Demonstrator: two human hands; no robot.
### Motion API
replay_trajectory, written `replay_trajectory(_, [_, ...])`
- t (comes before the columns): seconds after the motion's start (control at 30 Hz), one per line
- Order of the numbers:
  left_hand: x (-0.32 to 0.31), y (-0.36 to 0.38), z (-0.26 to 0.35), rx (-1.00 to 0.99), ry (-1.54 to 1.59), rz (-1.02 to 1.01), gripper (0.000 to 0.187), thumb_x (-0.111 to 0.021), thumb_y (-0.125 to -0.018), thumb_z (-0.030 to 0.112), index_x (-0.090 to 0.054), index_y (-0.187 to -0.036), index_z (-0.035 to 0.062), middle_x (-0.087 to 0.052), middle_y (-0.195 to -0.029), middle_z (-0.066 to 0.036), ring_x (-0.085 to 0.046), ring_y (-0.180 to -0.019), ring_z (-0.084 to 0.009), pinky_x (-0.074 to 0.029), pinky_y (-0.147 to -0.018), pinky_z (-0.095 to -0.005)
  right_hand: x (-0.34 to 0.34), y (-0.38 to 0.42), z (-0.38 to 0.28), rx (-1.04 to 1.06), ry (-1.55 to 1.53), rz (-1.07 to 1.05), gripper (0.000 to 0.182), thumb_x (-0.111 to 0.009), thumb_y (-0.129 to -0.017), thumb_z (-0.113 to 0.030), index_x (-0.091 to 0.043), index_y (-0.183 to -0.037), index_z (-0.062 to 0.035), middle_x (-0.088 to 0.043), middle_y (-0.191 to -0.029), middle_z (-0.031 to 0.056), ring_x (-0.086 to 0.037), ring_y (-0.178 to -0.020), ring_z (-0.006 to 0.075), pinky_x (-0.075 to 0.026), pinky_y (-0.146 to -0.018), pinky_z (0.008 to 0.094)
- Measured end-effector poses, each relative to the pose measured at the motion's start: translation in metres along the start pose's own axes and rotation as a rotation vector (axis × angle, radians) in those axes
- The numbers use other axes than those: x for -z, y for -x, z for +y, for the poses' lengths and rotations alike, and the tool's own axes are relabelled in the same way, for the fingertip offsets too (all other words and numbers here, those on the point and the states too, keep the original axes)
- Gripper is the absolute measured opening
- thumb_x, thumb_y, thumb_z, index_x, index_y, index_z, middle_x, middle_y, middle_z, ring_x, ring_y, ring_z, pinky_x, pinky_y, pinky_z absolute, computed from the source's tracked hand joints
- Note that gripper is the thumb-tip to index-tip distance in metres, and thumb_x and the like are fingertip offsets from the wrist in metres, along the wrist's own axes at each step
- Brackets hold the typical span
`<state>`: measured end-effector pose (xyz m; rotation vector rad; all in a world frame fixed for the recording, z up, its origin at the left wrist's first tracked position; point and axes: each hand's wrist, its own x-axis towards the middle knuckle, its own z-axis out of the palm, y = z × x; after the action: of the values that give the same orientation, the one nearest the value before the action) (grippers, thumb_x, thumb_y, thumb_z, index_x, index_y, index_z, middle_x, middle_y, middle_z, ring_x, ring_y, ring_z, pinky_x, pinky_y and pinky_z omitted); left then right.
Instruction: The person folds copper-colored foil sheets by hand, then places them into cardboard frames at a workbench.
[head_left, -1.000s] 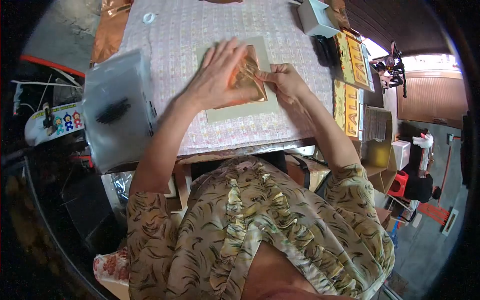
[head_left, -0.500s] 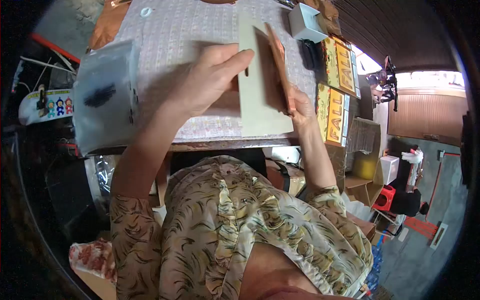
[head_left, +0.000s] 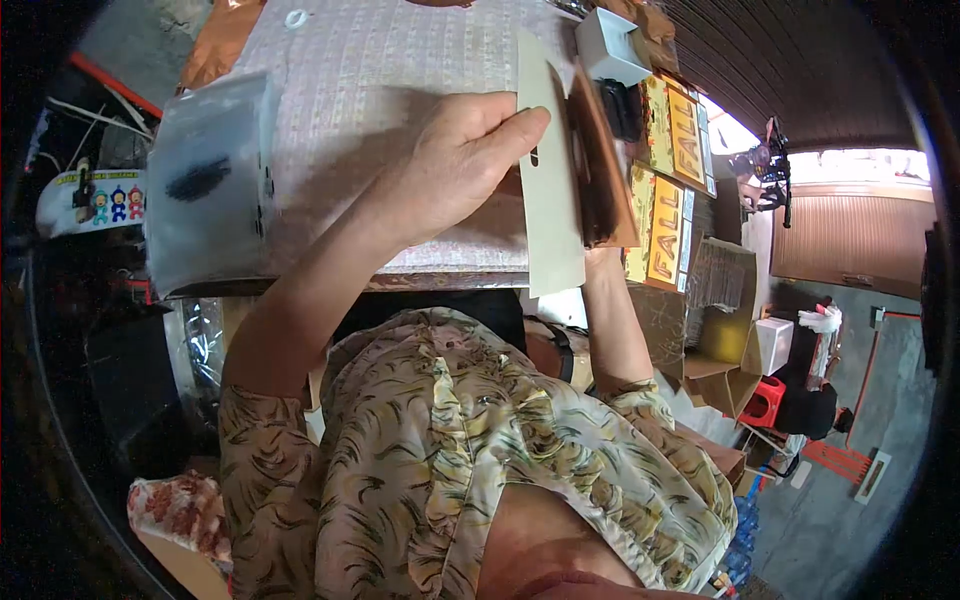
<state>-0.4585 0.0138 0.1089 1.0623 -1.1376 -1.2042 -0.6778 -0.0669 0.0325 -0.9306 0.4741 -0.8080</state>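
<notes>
My left hand (head_left: 480, 150) pinches a pale flat card (head_left: 552, 215) between thumb and fingers near its upper left edge. The card stands on edge, tilted, with a small dark slot beside my thumb. Just to its right is a flat, glossy copper-brown panel (head_left: 606, 165), turned nearly edge-on. Of my right hand (head_left: 602, 262), only the lower part shows, under the panel's bottom end; the fingers are hidden behind it. In the frame from a moment ago, that hand gripped the panel.
Stacked packs (head_left: 664, 228) printed "FALL" lie right of the cloth-covered table (head_left: 390, 60), near a white box (head_left: 612, 45). A clear plastic bag stack (head_left: 205, 180) lies at left, and a white ring (head_left: 296, 18) at the back. An open cardboard box (head_left: 722, 310) stands lower right.
Both hands have moved right with the card and panel. The panel has turned to show more of its copper-brown face, and my right fingers have gone out of sight behind it.
</notes>
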Motion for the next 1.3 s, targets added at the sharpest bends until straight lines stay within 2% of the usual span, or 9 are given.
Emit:
replay_trajectory(0.07, [0.001, 0.001, 0.007, -0.02, -0.095, -0.021, 0.038, -0.054, -0.108, 0.029, -0.069, -0.098, -0.004, -0.06, -0.075, 0.004, -0.05, -0.069, -0.0043, -0.043, -0.06, -0.0271, 0.03, 0.0, 0.006, -0.212, -0.438, -0.143, 0.047, -0.068, -0.098, -0.014, -0.057, -0.141, 0.0016, -0.067, -0.133, 0.015, -0.068, -0.116, 0.0234, -0.057, -0.101, 0.034])
replay_trajectory(0.13, [0.002, 0.004, 0.011, -0.011, -0.159, -0.018, 0.037, -0.053, -0.109, 0.028, -0.069, -0.101, -0.0039, -0.058, -0.073, 0.004, -0.05, -0.068, -0.0034, -0.042, -0.06, -0.0256, 0.035, 0.007, -0.009, -0.136, 0.024, 0.122, 0.018, -0.075, -0.093, -0.01, -0.075, -0.106, 0.0033, -0.077, -0.1, 0.014, -0.074, -0.087, 0.0175, -0.061, -0.079, 0.03])
replay_trajectory(0.23, [0.008, 0.005, 0.002, 0.298, -0.065, -0.06, 0.039, -0.051, -0.11, 0.032, -0.07, -0.117, -0.0015, -0.064, -0.078, 0.001, -0.057, -0.074, -0.0061, -0.047, -0.064, -0.0247, 0.026, 0.027, -0.027, -0.105, 0.164, 0.281, 0.013, -0.075, -0.094, -0.012, -0.077, -0.095, 0.0015, -0.076, -0.084, 0.009, -0.068, -0.068, 0.011, -0.052, -0.06, 0.0232])
replay_trajectory(0.33, [0.026, -0.02, -0.004, 0.446, -0.142, -0.094, 0.04, -0.053, -0.11, 0.032, -0.07, -0.12, -0.0017, -0.069, -0.086, -0.003, -0.064, -0.084, -0.0086, -0.051, -0.072, -0.0241, 0.024, 0.057, -0.042, -0.291, 0.478, 0.432, 0.02, -0.077, -0.092, -0.009, -0.07, -0.074, -0.0041, -0.063, -0.064, -0.0032, -0.046, -0.051, 0.0044, -0.029, -0.046, 0.0242])
replay_trajectory(0.6, [0.018, -0.169, -0.052, -0.218, -0.829, -0.102, 0.028, -0.07, -0.096, 0.028, -0.076, -0.101, 0.0013, -0.074, -0.094, -0.012, -0.071, -0.083, -0.0172, -0.055, -0.075, -0.0377, 0.062, 0.146, -0.019, -0.12, 0.353, 0.606, 0.012, -0.073, -0.096, -0.01, -0.078, -0.09, -0.0007, -0.063, -0.067, -0.0057, -0.044, -0.054, 0.001, -0.027, -0.048, 0.0226])
replay_trajectory(0.83, [-0.038, -0.322, -0.046, -0.825, -1.379, -0.2, 0.021, -0.072, -0.091, 0.018, -0.079, -0.111, 0.015, -0.074, -0.108, -0.008, -0.07, -0.103, -0.0307, -0.056, -0.086, -0.0395, 0.072, 0.162, -0.034, -0.025, 0.174, 0.616, 0.009, -0.074, -0.094, -0.005, -0.077, -0.097, 0.0026, -0.076, -0.087, 0.0062, -0.066, -0.073, 0.0093, -0.051, -0.066, 0.0237])
replay_trajectory(1.03, [-0.053, -0.4, -0.073, -0.51, -1.704, -0.719, 0.03, -0.061, -0.089, 0.028, -0.08, -0.106, 0.0127, -0.075, -0.108, -0.018, -0.072, -0.103, -0.0351, -0.056, -0.084, -0.0483, 0.078, 0.152, -0.032, -0.027, 0.166, 0.635, 0.008, -0.074, -0.094, -0.004, -0.077, -0.097, 0.0029, -0.076, -0.086, 0.0057, -0.066, -0.072, 0.0087, -0.051, -0.066, 0.0236])
replay_trajectory(1.13, [-0.055, -0.399, -0.083, -0.645, -1.582, -0.563, 0.019, -0.063, -0.078, 0.021, -0.079, -0.077, 0.0116, -0.072, -0.075, -0.015, -0.072, -0.072, -0.035, -0.054, -0.06, -0.0471, 0.078, 0.145, -0.033, -0.071, 0.162, 0.632, 0.007, -0.075, -0.093, -0.003, -0.077, -0.096, 0.003, -0.075, -0.085, 0.004, -0.064, -0.07, 0.0074, -0.05, -0.064, 0.0232])
replay_trajectory(1.3, [-0.049, -0.384, -0.065, -0.543, -1.52, -0.464, 0.023, -0.064, -0.088, 0.027, -0.077, -0.086, 0.0086, -0.073, -0.086, -0.018, -0.072, -0.08, -0.0346, -0.055, -0.07, -0.0428, 0.071, 0.128, -0.04, -0.081, 0.19, 0.559, 0.01, -0.073, -0.096, -0.005, -0.077, -0.1, 0.0029, -0.074, -0.084, 0.0013, -0.061, -0.07, 0.0051, -0.048, -0.062, 0.0223])
